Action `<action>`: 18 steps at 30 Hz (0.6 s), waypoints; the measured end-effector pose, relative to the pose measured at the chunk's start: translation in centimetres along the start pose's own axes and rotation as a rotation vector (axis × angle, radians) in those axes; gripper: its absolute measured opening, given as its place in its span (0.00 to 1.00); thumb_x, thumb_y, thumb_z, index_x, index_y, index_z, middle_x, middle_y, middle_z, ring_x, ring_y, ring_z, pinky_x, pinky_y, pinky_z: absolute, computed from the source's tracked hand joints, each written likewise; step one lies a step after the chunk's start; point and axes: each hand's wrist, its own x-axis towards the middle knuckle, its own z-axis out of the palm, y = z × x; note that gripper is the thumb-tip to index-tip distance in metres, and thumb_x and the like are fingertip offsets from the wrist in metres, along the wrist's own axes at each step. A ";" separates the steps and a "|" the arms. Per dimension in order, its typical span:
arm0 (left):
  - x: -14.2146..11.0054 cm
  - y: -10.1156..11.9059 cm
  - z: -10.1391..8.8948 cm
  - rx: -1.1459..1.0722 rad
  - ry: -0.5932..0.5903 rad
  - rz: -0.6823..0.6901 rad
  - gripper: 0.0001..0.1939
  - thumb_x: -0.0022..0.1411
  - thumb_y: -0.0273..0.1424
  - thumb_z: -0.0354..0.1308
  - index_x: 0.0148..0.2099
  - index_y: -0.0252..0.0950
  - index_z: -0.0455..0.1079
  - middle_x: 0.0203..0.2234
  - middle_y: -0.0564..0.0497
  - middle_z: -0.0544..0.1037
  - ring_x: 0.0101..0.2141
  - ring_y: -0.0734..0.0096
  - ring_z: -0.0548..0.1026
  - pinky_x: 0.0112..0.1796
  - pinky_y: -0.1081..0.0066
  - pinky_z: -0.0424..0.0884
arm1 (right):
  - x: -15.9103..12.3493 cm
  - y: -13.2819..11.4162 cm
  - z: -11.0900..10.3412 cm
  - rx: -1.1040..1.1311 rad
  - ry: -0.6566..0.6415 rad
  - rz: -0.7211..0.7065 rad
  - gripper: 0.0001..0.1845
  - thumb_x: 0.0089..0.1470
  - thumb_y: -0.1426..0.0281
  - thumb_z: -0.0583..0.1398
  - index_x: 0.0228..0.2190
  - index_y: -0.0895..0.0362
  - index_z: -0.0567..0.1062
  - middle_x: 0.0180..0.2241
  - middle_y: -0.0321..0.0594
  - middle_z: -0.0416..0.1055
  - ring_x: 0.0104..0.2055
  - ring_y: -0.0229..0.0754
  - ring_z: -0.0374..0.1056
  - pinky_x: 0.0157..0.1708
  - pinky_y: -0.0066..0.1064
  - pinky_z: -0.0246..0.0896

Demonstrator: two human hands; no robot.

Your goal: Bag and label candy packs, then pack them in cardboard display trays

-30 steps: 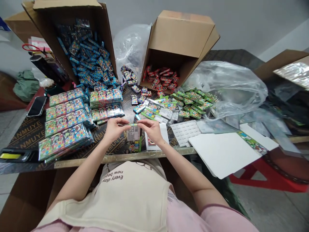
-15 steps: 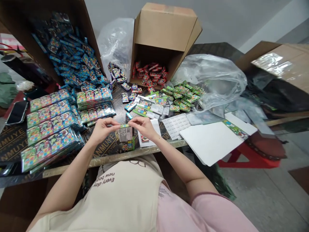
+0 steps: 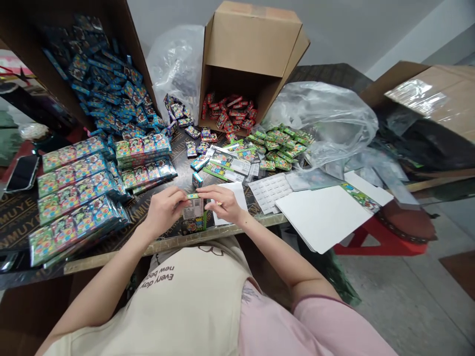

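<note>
Printed packet [image 3: 192, 211], green-edged, barcode-labelled; upper end between hands [image 3: 165, 211]

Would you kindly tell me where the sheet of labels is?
In the head view, the sheet of labels lies right of centre, between the right hand and the large white sheets.

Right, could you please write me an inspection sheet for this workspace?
Surface: dark printed tabletop, partly covered.
Things: printed packet at the hands; wrapped packs stacked on the left; small blue boxes heaped in a carton; small red boxes in another.
Clutter: phone at far left; clear plastic bag and white sheets on the right.
Hands: left hand with fingertips at the packet's upper left; right hand at its upper right; exact grip cannot be told.
Cables: nothing seen.
Surroundings: grey wall behind; red stool at lower right.
</note>
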 end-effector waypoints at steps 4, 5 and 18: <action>-0.1 0.2 0.7 0.146 -0.050 0.069 0.17 0.66 0.27 0.47 0.50 0.44 0.74 0.30 0.50 0.71 0.31 0.71 0.69 0.31 0.73 0.66 | -1.3 4.5 -3.8 -0.298 0.215 0.168 0.17 0.58 0.62 0.58 0.48 0.50 0.74 0.50 0.45 0.70 0.55 0.50 0.63 0.56 0.45 0.55; -0.2 0.2 0.8 0.150 -0.043 0.075 0.16 0.66 0.27 0.48 0.49 0.44 0.75 0.30 0.50 0.70 0.31 0.72 0.69 0.31 0.73 0.65 | -1.7 6.1 -4.9 -0.411 0.255 0.268 0.16 0.57 0.65 0.58 0.47 0.52 0.75 0.48 0.47 0.70 0.53 0.50 0.63 0.55 0.45 0.56; -0.6 0.2 1.3 0.038 0.006 0.021 0.14 0.66 0.27 0.51 0.48 0.42 0.76 0.30 0.50 0.68 0.31 0.72 0.68 0.31 0.72 0.65 | -4.3 14.7 -7.9 -0.759 0.019 0.515 0.03 0.51 0.73 0.61 0.27 0.59 0.75 0.32 0.45 0.69 0.41 0.49 0.62 0.42 0.38 0.52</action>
